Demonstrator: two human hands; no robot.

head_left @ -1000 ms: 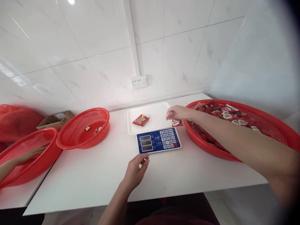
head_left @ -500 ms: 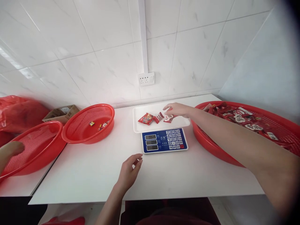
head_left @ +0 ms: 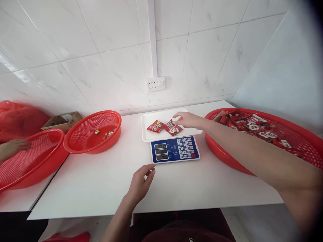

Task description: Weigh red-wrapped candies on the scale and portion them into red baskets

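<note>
Over the white tray (head_left: pixel 148 135) of a digital scale (head_left: pixel 174 150) is my right hand (head_left: pixel 186 119), its fingers apart and nothing seen in them. Three red snack packets (head_left: pixel 155 126) lie together on the tray, just left of and below those fingers. The scale's blue panel has number keys and three small displays. My left hand (head_left: pixel 141 181) hovers or rests by the panel's lower left corner, fingers loosely curled and apart, holding nothing. Right of the scale stands a big red basket (head_left: pixel 227 160) with many red packets (head_left: pixel 252 126); my right forearm passes over its edge.
A round red basket (head_left: pixel 75 139) holds a few small packets. Farther left, another person's hand (head_left: pixel 15 149) is over a second red basket (head_left: pixel 47 169). Behind them are a cardboard box (head_left: pixel 54 121) and a red plastic bag (head_left: pixel 22 119). A tiled wall with a socket (head_left: pixel 155 84) bounds the white table.
The rightmost packet on the tray has moved left against the others, and my right hand is slightly left of it before. The top display reading has changed. The other person's hand has shifted.
</note>
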